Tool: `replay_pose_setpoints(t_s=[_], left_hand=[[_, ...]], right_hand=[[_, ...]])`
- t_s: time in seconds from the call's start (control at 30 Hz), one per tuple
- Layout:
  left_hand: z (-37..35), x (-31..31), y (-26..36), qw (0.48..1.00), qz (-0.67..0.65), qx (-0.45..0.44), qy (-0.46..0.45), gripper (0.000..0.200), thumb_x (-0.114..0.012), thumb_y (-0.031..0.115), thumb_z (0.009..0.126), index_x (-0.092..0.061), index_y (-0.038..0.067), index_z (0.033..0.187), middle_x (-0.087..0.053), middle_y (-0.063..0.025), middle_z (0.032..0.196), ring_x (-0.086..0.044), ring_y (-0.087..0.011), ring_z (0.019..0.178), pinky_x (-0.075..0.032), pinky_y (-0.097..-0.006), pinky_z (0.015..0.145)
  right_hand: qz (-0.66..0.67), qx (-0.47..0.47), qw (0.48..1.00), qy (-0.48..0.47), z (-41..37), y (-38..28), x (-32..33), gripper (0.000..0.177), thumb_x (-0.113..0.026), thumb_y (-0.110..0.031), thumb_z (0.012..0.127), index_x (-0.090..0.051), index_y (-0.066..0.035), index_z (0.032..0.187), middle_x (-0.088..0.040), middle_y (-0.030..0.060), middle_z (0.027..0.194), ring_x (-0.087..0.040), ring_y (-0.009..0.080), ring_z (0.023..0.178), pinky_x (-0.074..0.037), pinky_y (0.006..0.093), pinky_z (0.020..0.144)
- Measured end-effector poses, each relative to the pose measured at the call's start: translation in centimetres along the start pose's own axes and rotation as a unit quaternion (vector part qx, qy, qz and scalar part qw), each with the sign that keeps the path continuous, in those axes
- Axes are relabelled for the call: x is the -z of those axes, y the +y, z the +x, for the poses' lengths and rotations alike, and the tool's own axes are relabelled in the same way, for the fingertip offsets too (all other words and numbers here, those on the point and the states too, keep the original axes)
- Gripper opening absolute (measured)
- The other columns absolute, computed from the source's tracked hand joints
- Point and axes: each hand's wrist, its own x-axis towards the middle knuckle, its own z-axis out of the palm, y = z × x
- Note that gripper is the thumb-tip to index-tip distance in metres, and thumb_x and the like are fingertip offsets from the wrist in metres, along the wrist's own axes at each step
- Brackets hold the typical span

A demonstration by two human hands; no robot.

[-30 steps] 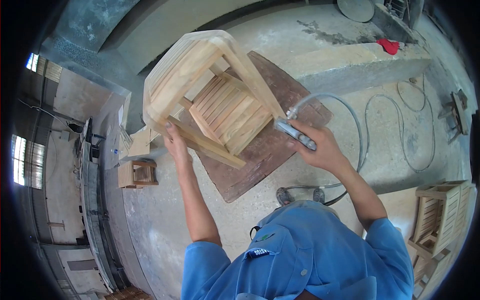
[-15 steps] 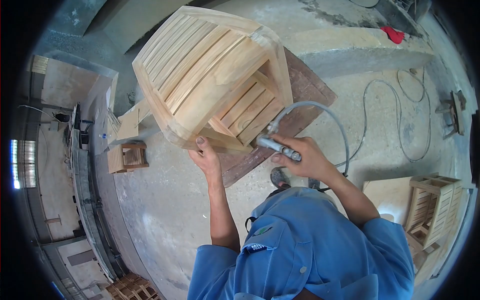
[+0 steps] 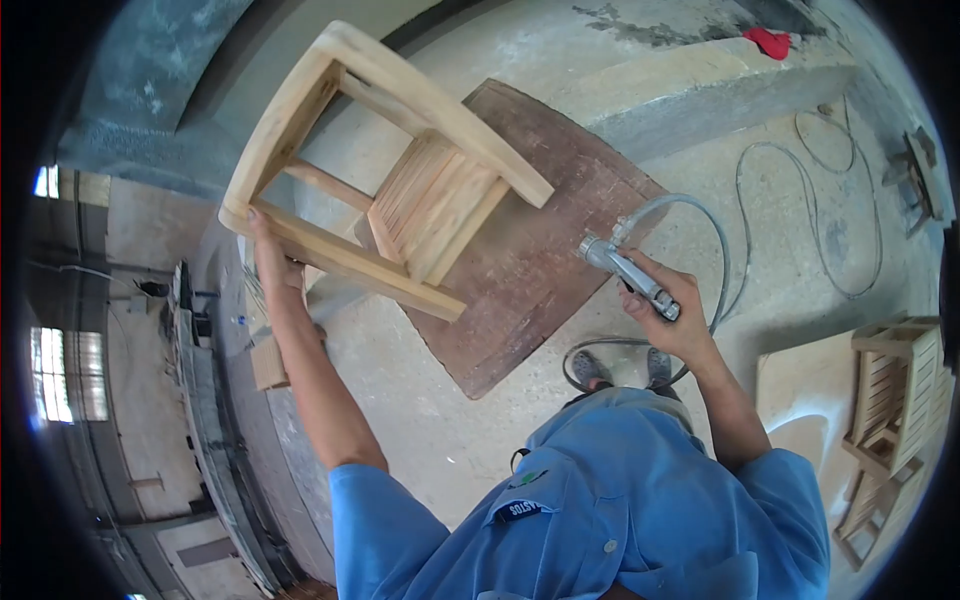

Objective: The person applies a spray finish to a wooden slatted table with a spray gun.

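My left hand (image 3: pixel 275 255) is closed on the near rail of a pale wooden slatted chair (image 3: pixel 440 112), which is tilted over a brown board (image 3: pixel 545 290). The chair's open frame faces me, and its slatted panel shows between the rails. In my right hand (image 3: pixel 672 305) is a metal spray gun (image 3: pixel 630 272), its head pointing toward the board and the chair. A grey hose (image 3: pixel 722 240) runs from the gun and loops round on the right. The gun does not touch the chair, and I cannot make out any spray.
More slatted wooden furniture (image 3: pixel 905 375) stands at the right beside a pale board (image 3: pixel 800 400). A low concrete ledge (image 3: pixel 720 95) crosses the back, with a red cloth (image 3: pixel 768 42) on it. A thin hose (image 3: pixel 810 190) lies across the floor. My shoes (image 3: pixel 590 368) are close to the board.
The chair has turned over so its open frame faces me, with my left hand shifted left and up along it. My right hand and the spray gun have moved right, away from the chair.
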Motion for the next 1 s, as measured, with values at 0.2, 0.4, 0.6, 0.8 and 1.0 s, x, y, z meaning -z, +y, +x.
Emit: replay_pose_setpoints(t_s=[0.2, 0.4, 0.6, 0.8, 1.0], left_hand=[[8.0, 1.4, 4.3, 0.998, 0.040, 0.052, -0.023, 0.098, -0.044, 0.080, 0.082, -0.028, 0.008, 0.147, -0.033, -0.0196, 0.148, -0.036, -0.0372, 0.134, -0.034, -0.0584, 0.103], [11.5, 2.2, 6.0, 0.996, 0.034, 0.069, -0.037, 0.098, -0.041, 0.080, 0.082, -0.024, 0.011, 0.149, -0.029, -0.0197, 0.150, -0.034, -0.0381, 0.135, -0.031, -0.0621, 0.105], [16.4, 3.1, 6.4, 0.993, 0.029, 0.107, -0.046, 0.101, -0.043, 0.082, 0.080, -0.023, 0.011, 0.150, -0.031, -0.0207, 0.149, -0.036, -0.0392, 0.134, -0.033, -0.0628, 0.103], [16.7, 2.5, 2.6, 0.994, 0.106, 0.022, 0.026, 0.101, -0.058, 0.073, 0.080, -0.038, -0.008, 0.138, -0.052, -0.0241, 0.130, -0.058, -0.0373, 0.112, -0.046, -0.0556, 0.091], [15.2, 1.0, -1.4, 0.986, 0.119, -0.074, 0.090, 0.087, -0.065, 0.056, 0.081, -0.047, -0.017, 0.126, -0.059, -0.0252, 0.118, -0.062, -0.0302, 0.105, -0.049, -0.0387, 0.088]], right_hand=[[0.042, 0.047, 0.997, 0.041, 2.0, -0.3, -2.0, 0.046, -0.069, -0.016, 0.086, -0.057, 0.003, 0.126, -0.067, 0.0085, 0.082, -0.065, 0.0136, 0.072, -0.051, 0.0270, 0.068], [0.078, 0.072, 0.992, 0.072, 3.5, -1.3, -5.5, 0.051, -0.072, -0.011, 0.082, -0.056, 0.001, 0.129, -0.070, 0.0102, 0.085, -0.067, 0.0143, 0.073, -0.053, 0.0269, 0.066], [-0.023, 0.104, 0.993, -0.056, 2.6, -2.4, -8.7, 0.055, -0.076, -0.008, 0.076, -0.058, -0.001, 0.127, -0.067, 0.0153, 0.083, -0.069, 0.0247, 0.070, -0.050, 0.0327, 0.060], [-0.146, 0.032, 0.988, 0.034, 5.4, -3.8, -7.6, 0.055, -0.076, -0.008, 0.075, -0.058, -0.003, 0.126, -0.068, 0.0169, 0.090, -0.069, 0.0274, 0.073, -0.052, 0.0323, 0.066], [-0.159, 0.212, 0.963, 0.042, 12.1, -8.8, -7.8, 0.054, -0.075, -0.002, 0.075, -0.057, -0.001, 0.126, -0.068, 0.0192, 0.109, -0.070, 0.0237, 0.080, -0.054, 0.0305, 0.074]])
